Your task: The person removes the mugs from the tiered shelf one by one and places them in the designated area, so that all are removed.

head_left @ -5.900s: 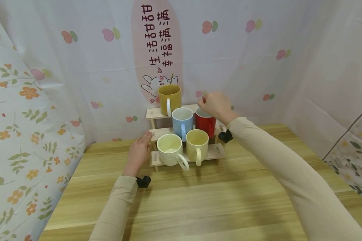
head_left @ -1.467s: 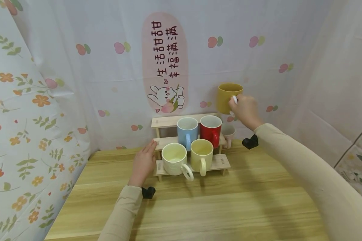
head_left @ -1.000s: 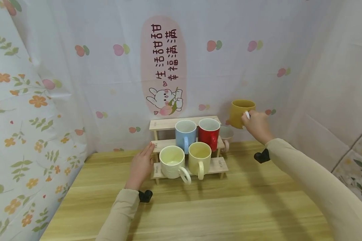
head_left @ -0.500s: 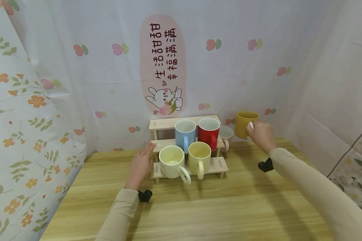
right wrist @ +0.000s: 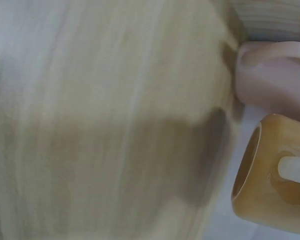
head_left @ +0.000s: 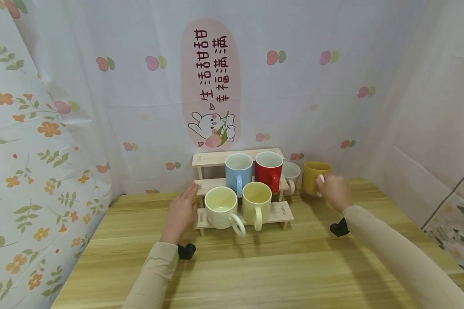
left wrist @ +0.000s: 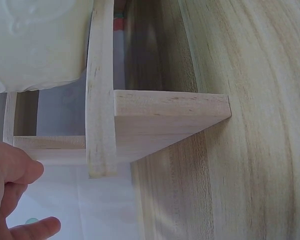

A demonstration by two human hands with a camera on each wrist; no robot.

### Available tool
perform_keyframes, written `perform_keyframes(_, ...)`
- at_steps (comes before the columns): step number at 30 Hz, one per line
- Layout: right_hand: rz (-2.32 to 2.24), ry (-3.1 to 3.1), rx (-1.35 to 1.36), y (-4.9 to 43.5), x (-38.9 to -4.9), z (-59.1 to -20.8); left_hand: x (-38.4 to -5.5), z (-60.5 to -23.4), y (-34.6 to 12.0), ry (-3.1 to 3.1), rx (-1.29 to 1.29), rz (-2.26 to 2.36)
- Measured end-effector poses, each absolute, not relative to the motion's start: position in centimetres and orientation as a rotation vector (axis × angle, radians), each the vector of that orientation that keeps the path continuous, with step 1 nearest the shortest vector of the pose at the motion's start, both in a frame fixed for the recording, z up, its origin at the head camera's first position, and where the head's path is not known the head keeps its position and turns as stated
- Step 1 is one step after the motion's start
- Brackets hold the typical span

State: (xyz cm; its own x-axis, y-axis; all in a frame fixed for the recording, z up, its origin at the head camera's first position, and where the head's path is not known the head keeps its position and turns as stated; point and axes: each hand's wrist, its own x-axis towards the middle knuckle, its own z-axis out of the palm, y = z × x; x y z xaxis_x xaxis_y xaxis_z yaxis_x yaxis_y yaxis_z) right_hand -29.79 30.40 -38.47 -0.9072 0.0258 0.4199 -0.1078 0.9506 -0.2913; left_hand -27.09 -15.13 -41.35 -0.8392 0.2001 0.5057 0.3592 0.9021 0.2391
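My right hand (head_left: 334, 192) pinches the white handle of a mustard-yellow mug (head_left: 311, 178), also seen in the right wrist view. The mug is upright and low at the table's back right; whether its base touches the table I cannot tell. Just left of it stands a pale pink mug (head_left: 291, 172). My left hand (head_left: 179, 214) rests with straightened fingers against the left end of a three-step wooden rack (head_left: 209, 185). On the middle step are a light blue mug (head_left: 232, 166) and a red mug (head_left: 264, 171); a cream mug (head_left: 218, 214) and a pale yellow mug (head_left: 251, 210) occupy the bottom step.
The rack's top step (head_left: 236, 157) bears no mug. A wood-grain table (head_left: 255, 266) spreads in front of the rack. Behind it hangs a printed white curtain (head_left: 301, 94), with a floral curtain (head_left: 31, 171) at the left.
My right hand has taken the mustard mug from the rack's top step, carried it right and lowered it beside the pink mug. My left hand stays at the rack's left end.
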Motion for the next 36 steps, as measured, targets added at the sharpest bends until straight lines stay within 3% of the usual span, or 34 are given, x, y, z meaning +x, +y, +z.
perform_keyframes(18, 0.415, -2.627, 0.075, 30.8, -31.1, -42.0, -27.2, -41.3, -14.9, -2.56, -0.415, -0.446)
perform_keyframes(36, 0.399, -2.713, 0.046, 30.5, -31.4, -42.7, -27.2, -41.1, -14.9, -2.618, -0.383, -0.454)
